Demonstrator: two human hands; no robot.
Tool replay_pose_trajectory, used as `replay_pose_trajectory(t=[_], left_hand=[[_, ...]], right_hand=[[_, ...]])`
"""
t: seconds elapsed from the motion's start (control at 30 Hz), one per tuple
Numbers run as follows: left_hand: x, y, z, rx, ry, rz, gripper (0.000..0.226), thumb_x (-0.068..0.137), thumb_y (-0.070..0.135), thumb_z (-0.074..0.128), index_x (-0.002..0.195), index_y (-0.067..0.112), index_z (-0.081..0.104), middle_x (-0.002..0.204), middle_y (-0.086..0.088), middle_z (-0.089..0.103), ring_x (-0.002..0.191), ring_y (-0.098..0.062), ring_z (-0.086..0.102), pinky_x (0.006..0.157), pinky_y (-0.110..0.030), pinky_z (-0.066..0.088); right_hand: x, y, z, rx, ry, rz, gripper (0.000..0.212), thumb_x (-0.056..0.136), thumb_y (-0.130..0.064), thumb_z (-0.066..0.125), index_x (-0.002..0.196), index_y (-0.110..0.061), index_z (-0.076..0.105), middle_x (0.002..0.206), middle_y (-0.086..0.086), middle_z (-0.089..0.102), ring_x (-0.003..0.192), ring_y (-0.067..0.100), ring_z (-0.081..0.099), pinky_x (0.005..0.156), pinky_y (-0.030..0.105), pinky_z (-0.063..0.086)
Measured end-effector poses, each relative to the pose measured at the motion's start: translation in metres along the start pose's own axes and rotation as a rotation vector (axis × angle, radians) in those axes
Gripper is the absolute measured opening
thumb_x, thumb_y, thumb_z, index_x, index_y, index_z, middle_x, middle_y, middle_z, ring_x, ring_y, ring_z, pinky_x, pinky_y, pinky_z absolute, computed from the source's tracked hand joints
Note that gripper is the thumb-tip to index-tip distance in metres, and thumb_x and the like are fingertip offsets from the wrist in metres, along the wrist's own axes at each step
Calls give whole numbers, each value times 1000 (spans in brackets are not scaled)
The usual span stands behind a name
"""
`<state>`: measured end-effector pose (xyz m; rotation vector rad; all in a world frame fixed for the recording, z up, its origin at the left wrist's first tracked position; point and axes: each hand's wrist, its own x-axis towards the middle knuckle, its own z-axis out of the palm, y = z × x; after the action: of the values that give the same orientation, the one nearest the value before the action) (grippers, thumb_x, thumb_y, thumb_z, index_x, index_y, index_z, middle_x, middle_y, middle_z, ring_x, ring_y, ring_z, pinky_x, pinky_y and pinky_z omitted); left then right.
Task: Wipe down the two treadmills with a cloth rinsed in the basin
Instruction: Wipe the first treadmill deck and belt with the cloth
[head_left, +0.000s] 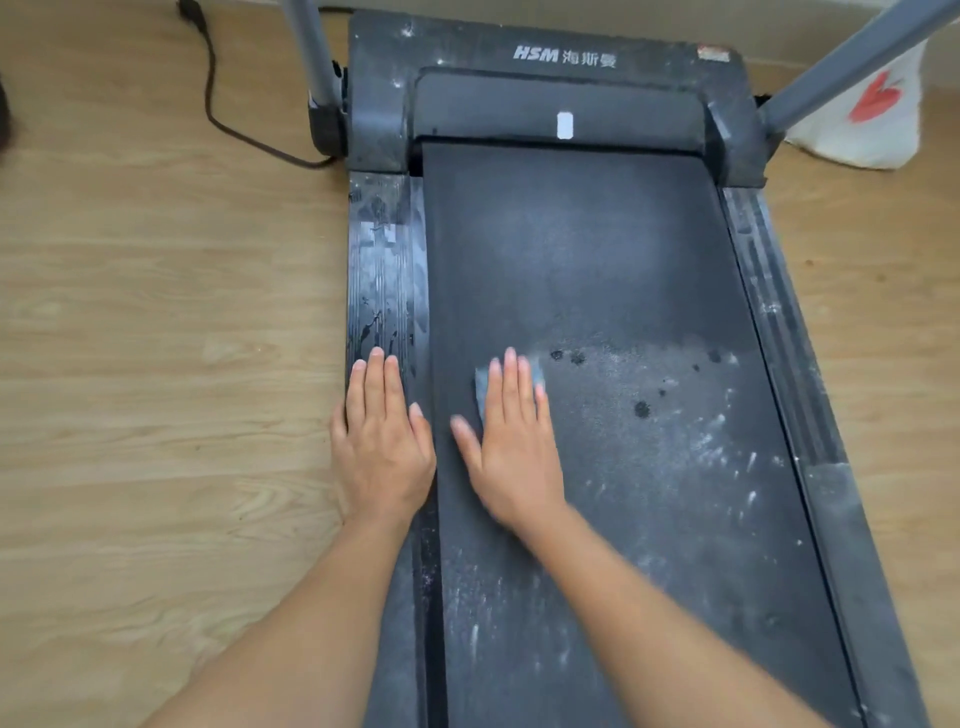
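A dark grey treadmill (582, 249) fills the view, its belt dusty with white streaks on the near and right parts and darker toward the far end. My right hand (511, 441) lies flat with straight fingers on a small blue-grey cloth (483, 382), pressing it onto the belt near its left side. Only the cloth's edges show around my fingers. My left hand (382, 441) rests flat on the treadmill's left side rail (382, 270), which looks wet and streaked farther up. No basin or second treadmill is in view.
Wooden floor (156, 364) lies to the left and right. A black power cable (218, 114) runs across the floor to the treadmill's front left. Two grey uprights (852, 62) rise at the front corners. A white bag with a red mark (878, 119) sits at the far right.
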<state>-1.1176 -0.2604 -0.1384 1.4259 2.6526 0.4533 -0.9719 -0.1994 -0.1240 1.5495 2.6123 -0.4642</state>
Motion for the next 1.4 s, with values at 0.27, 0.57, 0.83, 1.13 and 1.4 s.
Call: replay_pose_trajectory(t=[0.27,0.57,0.83,1.13,1.4], left_hand=[[0,2,0,31,-3,-3,61,105,29,34,163,9,35,174,-3,26,161,-22,24,116,-49,40],[0,2,-3,61,-27,3,62,105,27,34,164,9,31,176,-3,20,162,-23,20,119,-49,36],[0,5,-1,11,26,-13,62,104,26,33,162,6,35,174,-7,26,161,-26,25,125,-53,28],[0,6,-6,-20,16,5,63,103,26,34,163,5,32,174,-9,24,161,-28,22,130,-51,19],[2,6,-6,-57,4,22,65,104,29,32,163,2,30,174,-13,22,162,-30,17,132,-52,12]], right_hand=[[73,15,-20,-54,19,100,90,105,-69,17,166,-6,-2,175,12,-12,161,24,-16,131,47,1],[0,30,-14,9,-4,80,91,107,-69,23,166,-6,-6,174,10,-16,161,23,-18,132,45,2],[62,50,-32,-10,-11,187,95,103,-73,21,166,-6,-5,174,10,-17,160,22,-20,131,48,1],[-8,59,-27,22,-62,173,96,105,-73,24,165,-7,-12,173,8,-24,159,21,-25,132,47,-1],[35,81,-39,3,-38,206,101,100,-77,26,166,-7,-6,174,9,-20,159,20,-24,131,48,-3]])
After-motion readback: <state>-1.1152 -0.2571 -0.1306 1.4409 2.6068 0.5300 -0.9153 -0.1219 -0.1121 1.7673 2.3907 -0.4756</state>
